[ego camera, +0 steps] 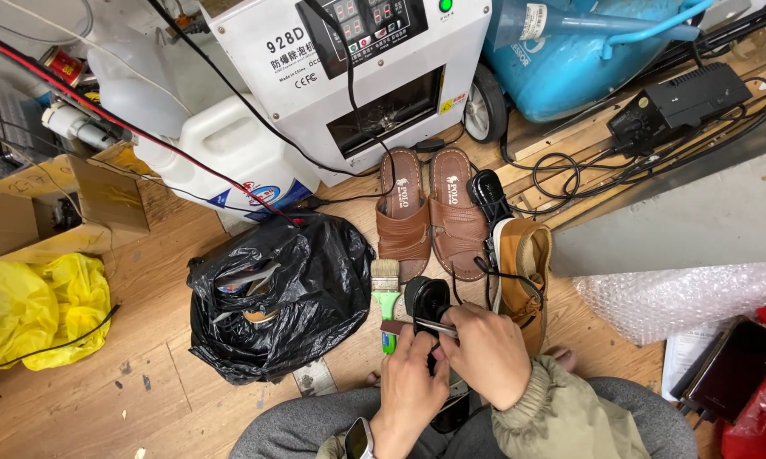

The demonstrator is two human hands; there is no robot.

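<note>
Wooden floor [145, 374], cluttered. Left hand [410, 374] grips small black device [426, 299]; right hand [485, 353] pinches metal tweezers [434, 327] against it. Slip risk: tips could gouge device or fingers.

Black rubbish bag [315, 280] beside brown sandals [434, 212] (a pair); yellow bag [43, 306] far left.

black shoe [426, 299] – dark and shiny, stood up on end with its sole facing up, held low over the wooden floor near the knees | metal tweezers [435, 327] – thin, silver, lay flat across the shoe, tips pointed left at a small reddish-brown piece [393, 326]
</note>
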